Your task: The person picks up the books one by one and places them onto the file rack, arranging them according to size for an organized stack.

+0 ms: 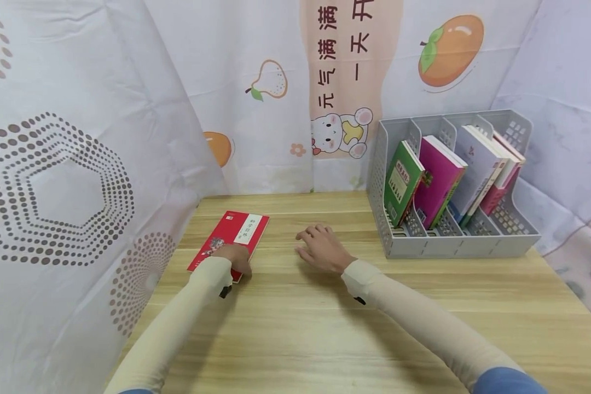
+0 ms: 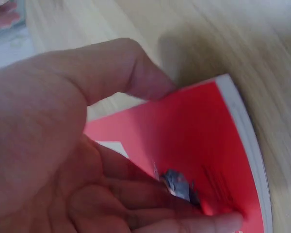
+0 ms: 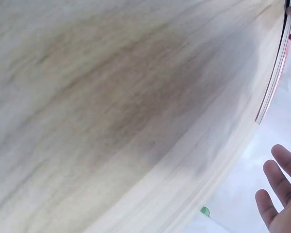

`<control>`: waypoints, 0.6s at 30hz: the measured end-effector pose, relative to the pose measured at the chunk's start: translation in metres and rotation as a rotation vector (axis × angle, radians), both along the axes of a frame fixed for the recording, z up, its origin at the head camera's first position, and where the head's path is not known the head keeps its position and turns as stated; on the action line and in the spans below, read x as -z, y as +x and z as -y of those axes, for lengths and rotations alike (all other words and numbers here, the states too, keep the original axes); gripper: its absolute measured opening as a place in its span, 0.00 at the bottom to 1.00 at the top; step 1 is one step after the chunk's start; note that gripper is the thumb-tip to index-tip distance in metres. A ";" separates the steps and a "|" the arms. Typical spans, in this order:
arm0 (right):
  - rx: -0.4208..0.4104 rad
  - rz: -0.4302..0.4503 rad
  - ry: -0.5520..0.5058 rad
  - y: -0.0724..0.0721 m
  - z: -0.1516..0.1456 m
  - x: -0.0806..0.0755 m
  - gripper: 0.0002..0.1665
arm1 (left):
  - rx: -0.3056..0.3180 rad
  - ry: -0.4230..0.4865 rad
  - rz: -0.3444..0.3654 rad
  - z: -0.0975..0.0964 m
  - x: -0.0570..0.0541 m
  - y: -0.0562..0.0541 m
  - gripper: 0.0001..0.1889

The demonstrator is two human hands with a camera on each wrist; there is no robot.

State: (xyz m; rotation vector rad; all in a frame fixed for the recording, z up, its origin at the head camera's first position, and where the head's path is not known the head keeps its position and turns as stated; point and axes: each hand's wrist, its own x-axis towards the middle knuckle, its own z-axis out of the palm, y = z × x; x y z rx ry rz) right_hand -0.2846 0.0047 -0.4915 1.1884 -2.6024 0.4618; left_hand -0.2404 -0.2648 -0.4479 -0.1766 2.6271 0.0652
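A red book (image 1: 232, 235) with a white title label lies flat at the left of the wooden table. Over its near right part is my left hand (image 1: 236, 256). In the left wrist view the thumb of that hand (image 2: 63, 121) touches the edge of the red book (image 2: 194, 131), and its fairly straight fingers stretch across the cover. My right hand (image 1: 322, 249) is to the right of the book, low over the table, holding nothing. The right wrist view shows the fingers of this hand (image 3: 281, 194) spread, apart from the book (image 3: 274, 87).
A grey file rack (image 1: 453, 246) stands at the right back. Its slots hold a green book (image 1: 401, 183), a magenta book (image 1: 435, 178) and several pale and pink books (image 1: 477, 169). Printed curtains rise behind and to the left of the wooden table (image 1: 295, 328).
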 end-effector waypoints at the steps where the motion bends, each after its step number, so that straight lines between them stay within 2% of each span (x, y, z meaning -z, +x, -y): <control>1: 0.004 0.002 0.000 -0.001 0.000 0.000 0.18 | 0.004 0.012 -0.002 0.003 0.000 -0.001 0.20; 3: 0.008 0.006 0.000 -0.002 0.001 0.001 0.18 | -0.007 0.034 -0.001 0.007 -0.001 -0.004 0.22; 5: 0.009 0.012 0.001 -0.001 -0.002 0.003 0.18 | -0.052 0.064 0.005 0.003 0.002 -0.006 0.23; 8: 0.005 0.009 -0.007 -0.002 -0.006 0.004 0.18 | -0.077 0.065 0.015 -0.008 0.010 -0.009 0.16; 11: -0.005 0.003 -0.024 -0.003 -0.007 0.002 0.18 | -0.050 0.014 -0.018 -0.016 0.021 -0.012 0.14; 14: -0.007 0.002 -0.026 -0.004 -0.009 0.000 0.18 | -0.028 -0.021 -0.089 -0.013 0.030 -0.012 0.14; 18: 0.000 -0.008 -0.013 -0.006 -0.013 -0.001 0.17 | 0.056 -0.051 -0.177 0.001 0.030 -0.008 0.12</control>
